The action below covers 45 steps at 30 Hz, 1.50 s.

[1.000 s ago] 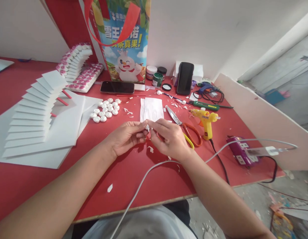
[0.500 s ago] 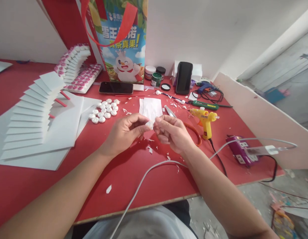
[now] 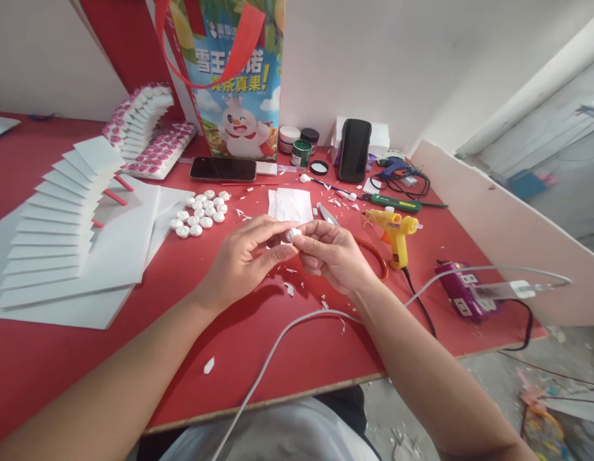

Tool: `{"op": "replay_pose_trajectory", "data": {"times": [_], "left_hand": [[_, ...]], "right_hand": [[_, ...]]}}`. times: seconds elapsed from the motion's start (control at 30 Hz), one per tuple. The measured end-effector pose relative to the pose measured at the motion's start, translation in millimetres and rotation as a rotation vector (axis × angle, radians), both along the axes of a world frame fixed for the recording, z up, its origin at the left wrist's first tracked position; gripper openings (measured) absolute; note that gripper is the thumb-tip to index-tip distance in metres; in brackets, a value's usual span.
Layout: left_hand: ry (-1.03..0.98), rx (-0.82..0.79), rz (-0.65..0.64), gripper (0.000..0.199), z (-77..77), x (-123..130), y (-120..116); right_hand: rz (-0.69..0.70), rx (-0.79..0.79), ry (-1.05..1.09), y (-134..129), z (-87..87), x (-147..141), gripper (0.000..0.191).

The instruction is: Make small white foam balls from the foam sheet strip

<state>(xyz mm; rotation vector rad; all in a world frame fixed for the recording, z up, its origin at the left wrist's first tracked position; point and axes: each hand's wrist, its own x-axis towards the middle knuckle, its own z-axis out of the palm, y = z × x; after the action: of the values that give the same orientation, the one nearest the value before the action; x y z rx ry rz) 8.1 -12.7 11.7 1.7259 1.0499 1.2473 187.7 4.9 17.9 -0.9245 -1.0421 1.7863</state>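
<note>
A small white rosette (image 3: 292,235) is pinched between the thumb and fingers of my right hand (image 3: 332,253). My left hand (image 3: 248,253) is at its left side, thumb and index finger apart; the index fingertip is at the top of the rosette, though I cannot tell whether it touches. Just behind the hands lie white paper sheets (image 3: 291,205). Several similar white rosettes (image 3: 206,222) form a cluster on the red table to the left. Scissors with orange handles (image 3: 380,259) lie partly hidden behind my right hand.
On the right are a yellow glue gun (image 3: 397,234), a green-handled tool (image 3: 395,203) and a purple box (image 3: 464,291). A white cable (image 3: 277,346) crosses the front. Fanned white sheets (image 3: 51,237) stand left. Phones (image 3: 223,169), paint jars (image 3: 301,153) and a printed bag (image 3: 239,96) are behind.
The left thumb and index finger have spread and come off their pinch on the rosette. The rosette is turned and now sits in the right hand's fingers.
</note>
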Motion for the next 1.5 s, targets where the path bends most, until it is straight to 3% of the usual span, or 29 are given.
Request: {"op": "replay_pose_trajectory", "data": {"times": [0.17, 0.43, 0.73, 1.2, 1.33, 1.5], "left_hand": [[-0.118, -0.094, 0.073, 0.022, -1.3, 6.2, -0.9], [-0.084, -0.08, 0.083, 0.018, 0.0, 3.7, 0.5], [0.121, 0.157, 0.128, 0.017, -4.5, -0.5, 0.8], [0.299, 0.307, 0.03, 0.023, -7.0, -0.8, -0.1], [0.238, 0.207, 0.063, 0.018, -6.0, 1.7, -0.4], [-0.083, -0.14, 0.024, 0.021, -5.3, 0.9, 2.4]], "right_hand": [[-0.027, 0.132, -0.043, 0.1, -6.6, -0.5, 0.037], [-0.021, 0.146, -0.072, -3.4, -3.6, 0.2, 0.033], [0.013, 0.05, -0.036, -2.3, 0.0, 0.9, 0.03], [0.105, -0.168, 0.067, 1.3, -5.6, 2.9, 0.03], [0.095, -0.179, 0.076, 0.9, -5.6, 1.5, 0.031], [0.04, -0.129, 0.047, 2.3, -4.0, 3.3, 0.037]]}}
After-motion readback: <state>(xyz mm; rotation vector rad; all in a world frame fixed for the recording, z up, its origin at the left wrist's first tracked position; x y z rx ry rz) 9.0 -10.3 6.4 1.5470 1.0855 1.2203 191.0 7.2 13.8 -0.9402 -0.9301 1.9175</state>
